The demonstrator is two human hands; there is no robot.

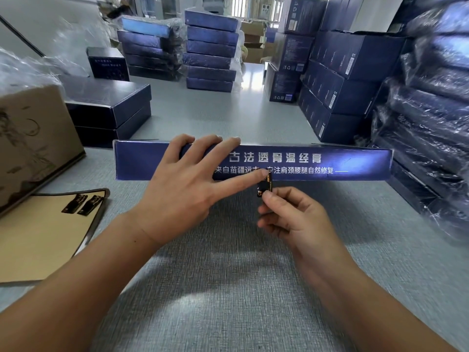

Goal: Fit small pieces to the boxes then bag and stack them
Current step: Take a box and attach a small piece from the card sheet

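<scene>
A long dark-blue box (330, 163) with white characters stands on its edge across the grey table, its printed side facing me. My left hand (187, 181) rests on it with straight fingers over the top edge, and the thumb presses the lower face. My right hand (291, 214) pinches a small black-and-gold piece (265, 185) and holds it upright against the box's bottom edge, right beside my left thumb tip. Two more such pieces (82, 204) lie on a tan backing sheet (38, 240) at the left.
A brown carton (33, 138) sits at the left. Two plain blue boxes (109, 110) are stacked behind the sheet. Bagged box stacks (210, 52) stand at the back, and more bagged boxes (431, 102) rise along the right. Blue cartons (337, 80) are piled at the back right.
</scene>
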